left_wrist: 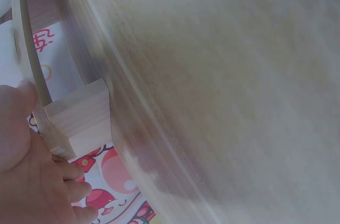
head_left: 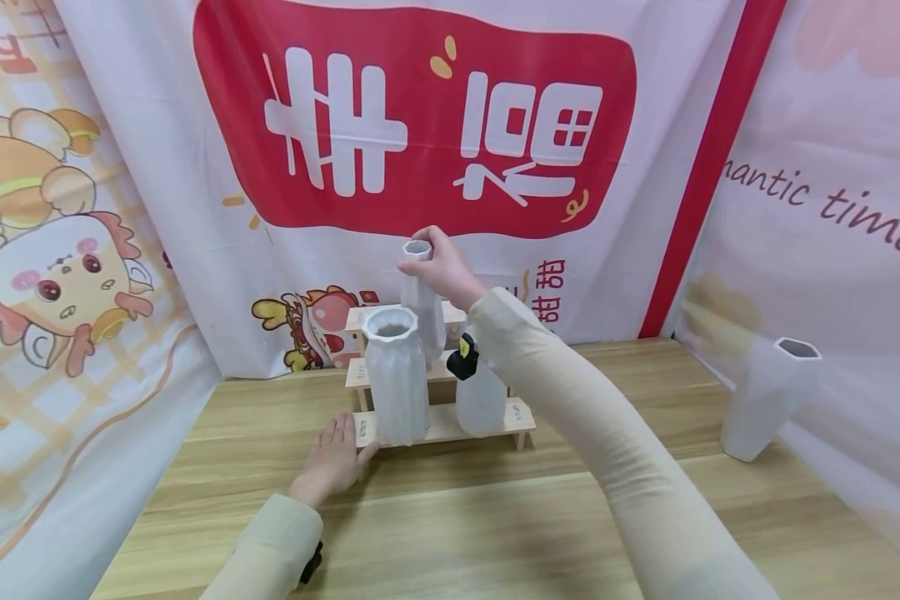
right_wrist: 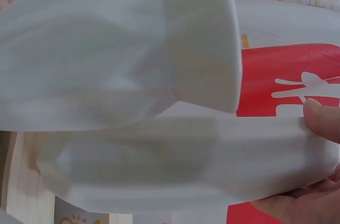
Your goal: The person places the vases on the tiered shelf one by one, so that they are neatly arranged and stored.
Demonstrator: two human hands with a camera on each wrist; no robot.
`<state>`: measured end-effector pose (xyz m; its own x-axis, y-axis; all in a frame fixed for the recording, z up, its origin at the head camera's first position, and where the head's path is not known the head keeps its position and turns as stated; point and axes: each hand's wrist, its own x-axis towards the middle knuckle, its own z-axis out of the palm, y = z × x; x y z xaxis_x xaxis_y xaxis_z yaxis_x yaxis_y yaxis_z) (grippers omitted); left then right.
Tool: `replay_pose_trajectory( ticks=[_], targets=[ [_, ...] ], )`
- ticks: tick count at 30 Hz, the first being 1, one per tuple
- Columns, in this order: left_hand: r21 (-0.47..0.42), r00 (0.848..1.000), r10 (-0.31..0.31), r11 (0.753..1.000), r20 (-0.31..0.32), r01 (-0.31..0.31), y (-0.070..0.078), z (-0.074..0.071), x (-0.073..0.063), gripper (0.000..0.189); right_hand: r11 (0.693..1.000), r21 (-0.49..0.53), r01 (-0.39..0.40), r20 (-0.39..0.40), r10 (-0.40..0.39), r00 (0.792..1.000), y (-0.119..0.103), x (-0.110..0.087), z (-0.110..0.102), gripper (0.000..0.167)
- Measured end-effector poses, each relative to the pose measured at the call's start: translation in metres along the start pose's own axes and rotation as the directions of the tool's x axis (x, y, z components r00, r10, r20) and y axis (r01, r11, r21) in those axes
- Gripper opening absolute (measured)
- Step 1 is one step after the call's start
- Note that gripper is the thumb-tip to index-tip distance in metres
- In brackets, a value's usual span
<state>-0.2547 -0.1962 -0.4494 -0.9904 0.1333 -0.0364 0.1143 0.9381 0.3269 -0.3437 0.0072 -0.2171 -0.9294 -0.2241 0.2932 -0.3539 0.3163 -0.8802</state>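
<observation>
My right hand grips a slim white vase near its top, thumb on one side and fingers on the other. This vase is upright at the upper steps of a small wooden stand; its base overlaps the middle step. A wider ribbed white vase stands in front, on the left of the bottom step. Another white vase sits on that step's right, partly hidden by my right wrist. My left hand holds the bottom step's left end, its thumb against the board.
A faceted white vase stands apart on the right of the wood-grain table. Printed cloths hang around the table, with a red-and-white backdrop behind the stand. A dark band is on my right wrist.
</observation>
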Motion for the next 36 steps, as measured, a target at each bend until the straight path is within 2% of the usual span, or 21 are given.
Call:
replay_pose_trajectory(
  ticks=[8,16,26,36],
  targets=[
    [0.007,1.000,-0.005,1.000,0.002,0.005,0.002,-0.002,-0.001,0.076,0.999,0.038,-0.002,0.013,0.001,1.000,0.000,0.005,0.013,0.037],
    [0.024,1.000,-0.002,1.000,-0.004,0.002,0.002,-0.002,0.000,0.075,1.000,0.017,-0.002,0.033,0.002,0.999,-0.001,0.007,0.023,0.038],
    [0.027,1.000,-0.010,1.000,-0.001,0.010,0.003,-0.002,-0.001,0.076,1.000,0.015,-0.018,0.047,0.017,0.999,0.001,0.010,0.025,0.041],
    [0.034,1.000,-0.008,0.999,0.003,0.008,0.002,-0.001,-0.001,0.075,0.998,0.027,-0.052,0.098,0.049,0.994,0.006,0.012,0.023,0.040]
  ],
)
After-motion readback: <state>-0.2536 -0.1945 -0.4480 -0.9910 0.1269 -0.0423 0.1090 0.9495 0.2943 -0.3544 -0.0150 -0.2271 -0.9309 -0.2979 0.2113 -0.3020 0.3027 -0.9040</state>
